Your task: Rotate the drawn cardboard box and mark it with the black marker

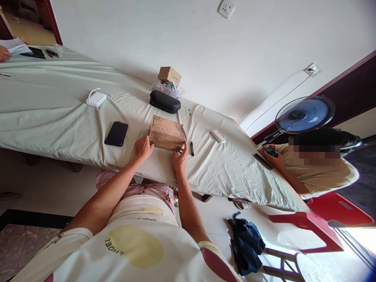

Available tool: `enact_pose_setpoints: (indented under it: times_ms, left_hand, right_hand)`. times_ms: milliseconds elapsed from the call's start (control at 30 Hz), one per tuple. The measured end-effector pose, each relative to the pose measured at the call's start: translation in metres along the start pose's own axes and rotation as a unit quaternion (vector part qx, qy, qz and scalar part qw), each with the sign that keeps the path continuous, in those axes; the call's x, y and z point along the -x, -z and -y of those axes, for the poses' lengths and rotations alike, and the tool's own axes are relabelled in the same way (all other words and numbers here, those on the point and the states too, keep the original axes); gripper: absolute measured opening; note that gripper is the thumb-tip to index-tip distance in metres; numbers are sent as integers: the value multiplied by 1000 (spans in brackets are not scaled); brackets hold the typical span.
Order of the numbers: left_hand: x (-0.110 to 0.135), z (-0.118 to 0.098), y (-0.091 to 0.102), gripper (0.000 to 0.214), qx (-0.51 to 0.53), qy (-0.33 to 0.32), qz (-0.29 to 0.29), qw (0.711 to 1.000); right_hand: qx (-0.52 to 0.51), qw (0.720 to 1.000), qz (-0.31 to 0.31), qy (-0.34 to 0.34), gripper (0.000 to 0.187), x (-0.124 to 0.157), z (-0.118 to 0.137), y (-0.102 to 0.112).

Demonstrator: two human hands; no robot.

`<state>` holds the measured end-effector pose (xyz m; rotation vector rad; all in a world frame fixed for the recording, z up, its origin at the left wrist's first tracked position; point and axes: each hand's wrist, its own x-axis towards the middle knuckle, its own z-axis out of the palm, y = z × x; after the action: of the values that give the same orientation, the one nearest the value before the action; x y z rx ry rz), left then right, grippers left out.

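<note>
A brown cardboard box (167,132) with dark line drawings lies on the cloth-covered table in front of me. My left hand (143,148) grips its near left corner, fingers bent against the side. At the near right corner, my right hand (181,157) holds the box with thumb and fingers. Just right of the box lies a black marker (192,148). A dark smartphone (116,133) rests to the left of my left hand. Behind the box sits a black hard case (165,101).
At the wall stands a clear plastic bin (173,92) with a small carton (169,75) on top. White power strips (96,98) lie left and right on the tablecloth (58,117). A person (320,172) sits at the right end near a fan (305,114); another person's hand (4,54) shows far left.
</note>
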<state>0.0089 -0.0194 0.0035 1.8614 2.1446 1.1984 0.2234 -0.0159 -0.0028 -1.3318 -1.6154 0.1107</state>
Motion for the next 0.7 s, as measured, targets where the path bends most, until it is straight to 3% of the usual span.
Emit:
enact_pose_setpoints:
  times_ms: [133, 267, 367, 467, 700]
  left_hand:
    - [0, -6, 1, 75, 61, 16, -20, 998]
    - [5, -14, 8, 106, 75, -24, -47, 996]
    - [9, -20, 14, 111, 60, -33, -55, 996]
    - [10, -23, 18, 110, 59, -21, -46, 997]
    - [6, -20, 20, 109, 88, -9, -45, 995]
  right_hand:
    - [14, 1000, -22, -1, 80, -1, 12, 4]
    - [47, 998, -27, 15, 100, -1, 25, 8]
    - [84, 996, -22, 5, 105, 1, 32, 9]
    - [102, 994, -26, -25, 98, 2, 35, 10]
    - [21, 998, -57, 4, 82, -3, 22, 10]
